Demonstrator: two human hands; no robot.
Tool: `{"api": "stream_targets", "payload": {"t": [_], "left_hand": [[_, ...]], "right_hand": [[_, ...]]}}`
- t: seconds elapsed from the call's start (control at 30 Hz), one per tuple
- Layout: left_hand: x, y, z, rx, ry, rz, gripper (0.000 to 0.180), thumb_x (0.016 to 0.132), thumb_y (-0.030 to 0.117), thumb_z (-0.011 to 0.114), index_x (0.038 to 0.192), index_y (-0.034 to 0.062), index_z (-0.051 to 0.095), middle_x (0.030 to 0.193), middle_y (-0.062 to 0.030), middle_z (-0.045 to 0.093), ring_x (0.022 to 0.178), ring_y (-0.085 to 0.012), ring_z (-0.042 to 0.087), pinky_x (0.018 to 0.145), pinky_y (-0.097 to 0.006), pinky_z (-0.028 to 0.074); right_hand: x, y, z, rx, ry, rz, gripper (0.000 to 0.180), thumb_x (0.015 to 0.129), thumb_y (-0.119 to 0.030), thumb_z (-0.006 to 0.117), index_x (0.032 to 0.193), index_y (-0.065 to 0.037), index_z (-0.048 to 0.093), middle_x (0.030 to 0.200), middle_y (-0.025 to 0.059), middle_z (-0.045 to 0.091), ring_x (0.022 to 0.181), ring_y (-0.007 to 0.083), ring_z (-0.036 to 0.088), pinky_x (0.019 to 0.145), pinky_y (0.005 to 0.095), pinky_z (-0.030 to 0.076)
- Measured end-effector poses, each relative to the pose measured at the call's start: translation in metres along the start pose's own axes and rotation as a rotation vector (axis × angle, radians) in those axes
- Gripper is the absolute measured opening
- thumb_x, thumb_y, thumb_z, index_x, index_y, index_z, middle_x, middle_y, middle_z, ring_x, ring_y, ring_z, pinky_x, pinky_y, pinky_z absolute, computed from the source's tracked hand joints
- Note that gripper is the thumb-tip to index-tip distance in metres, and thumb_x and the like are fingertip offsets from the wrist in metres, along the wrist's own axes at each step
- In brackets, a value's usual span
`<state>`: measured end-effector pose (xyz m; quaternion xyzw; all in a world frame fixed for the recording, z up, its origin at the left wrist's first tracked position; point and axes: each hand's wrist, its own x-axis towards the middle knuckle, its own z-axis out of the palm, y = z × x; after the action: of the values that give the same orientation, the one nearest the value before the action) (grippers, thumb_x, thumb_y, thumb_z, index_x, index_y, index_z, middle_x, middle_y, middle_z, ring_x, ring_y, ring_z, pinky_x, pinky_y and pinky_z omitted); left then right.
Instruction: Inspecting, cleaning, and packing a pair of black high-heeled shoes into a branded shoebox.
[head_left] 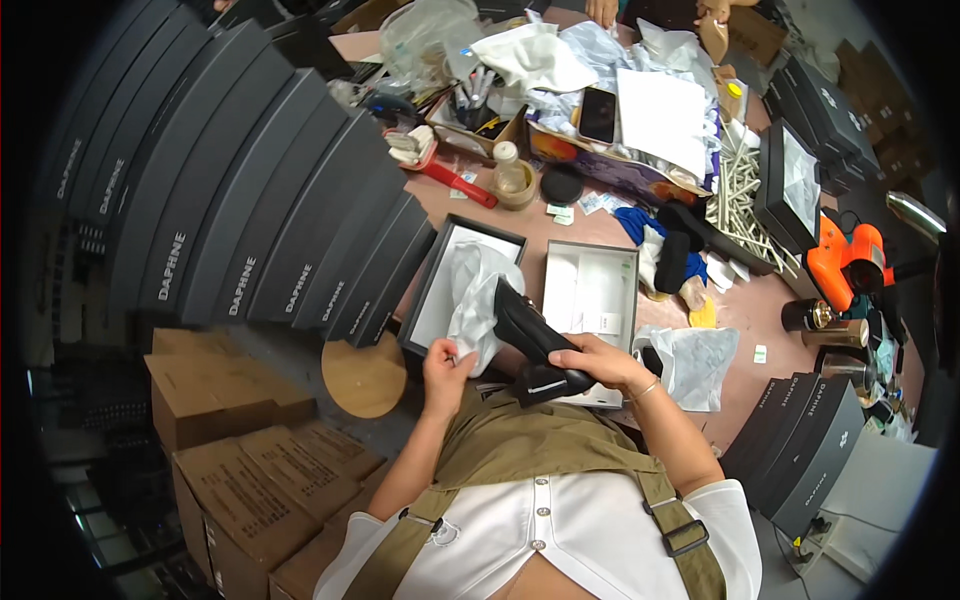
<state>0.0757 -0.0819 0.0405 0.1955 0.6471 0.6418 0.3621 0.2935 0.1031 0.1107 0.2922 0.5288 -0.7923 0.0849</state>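
Note:
My right hand (600,362) grips a black shoe (530,340) by its heel end, with the toe pointing up over an open dark shoe box (432,282). White tissue paper (478,300) lies crumpled in that box. My left hand (447,362) pinches the lower edge of the tissue at the box's near rim. The box lid (590,290), white inside, lies just right of the shoe.
A tall slanted row of dark shoe boxes (250,180) fills the left. Brown cartons (240,470) and a round wooden stool (365,377) sit lower left. The pink table (760,310) carries a phone, paper, blue cloth, an orange tool (845,262) and more dark boxes (810,450).

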Motion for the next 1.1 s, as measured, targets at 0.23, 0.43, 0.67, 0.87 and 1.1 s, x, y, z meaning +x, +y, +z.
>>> {"api": "stream_targets", "payload": {"t": [0.23, 0.43, 0.67, 0.87, 1.1], "left_hand": [[-0.006, 0.031, -0.017, 1.299, -0.174, 0.455, 0.096, 0.067, -0.006, 0.066, 0.150, 0.0074, 0.021, 0.137, -0.0251, 0.035, 0.123, -0.0389, 0.042, 0.101, -0.047, 0.037], [0.013, -0.005, -0.002, 1.008, -0.048, 0.515, 0.095, 0.066, -0.003, 0.068, 0.149, 0.0089, 0.025, 0.140, -0.0210, 0.036, 0.131, -0.0399, 0.036, 0.107, -0.046, 0.031], [0.039, -0.069, -0.036, 0.748, 0.142, 0.202, 0.051, 0.073, 0.002, 0.067, 0.123, 0.0037, 0.056, 0.118, -0.0166, 0.055, 0.108, -0.0336, 0.056, 0.088, -0.039, 0.046], [0.024, -0.034, -0.036, 0.920, 0.009, 0.364, 0.054, 0.074, 0.006, 0.070, 0.125, 0.0009, 0.053, 0.121, -0.0187, 0.054, 0.114, -0.0357, 0.052, 0.097, -0.040, 0.043], [0.044, -0.078, -0.036, 0.924, 0.213, 0.455, 0.033, 0.078, 0.007, 0.067, 0.109, 0.0034, 0.057, 0.110, -0.0172, 0.057, 0.107, -0.0371, 0.053, 0.092, -0.042, 0.043]], "right_hand": [[0.020, 0.060, 0.019, 0.312, -0.122, -0.011, 0.049, 0.089, -0.044, 0.061, 0.106, 0.002, 0.062, 0.076, 0.0036, 0.063, 0.055, 0.0089, 0.057, 0.039, 0.0211, 0.043], [-0.001, 0.041, 0.030, 0.536, -0.098, 0.046, 0.044, 0.090, -0.043, 0.060, 0.097, 0.000, 0.062, 0.075, 0.0074, 0.065, 0.048, 0.0126, 0.057, 0.036, 0.0216, 0.041], [0.012, 0.067, 0.031, 0.237, -0.140, -0.127, 0.038, 0.088, -0.035, 0.066, 0.099, 0.001, 0.065, 0.083, 0.0015, 0.063, 0.067, 0.0088, 0.056, 0.057, 0.0217, 0.046], [-0.006, 0.031, 0.046, 0.038, -0.144, -0.146, 0.039, 0.084, -0.029, 0.069, 0.106, 0.003, 0.064, 0.085, -0.0026, 0.059, 0.079, 0.0061, 0.050, 0.069, 0.0210, 0.042], [-0.010, 0.012, 0.058, -0.115, -0.088, -0.209, 0.050, 0.080, -0.030, 0.074, 0.113, 0.006, 0.061, 0.086, 0.0024, 0.059, 0.077, 0.0098, 0.051, 0.070, 0.0236, 0.044]]}}
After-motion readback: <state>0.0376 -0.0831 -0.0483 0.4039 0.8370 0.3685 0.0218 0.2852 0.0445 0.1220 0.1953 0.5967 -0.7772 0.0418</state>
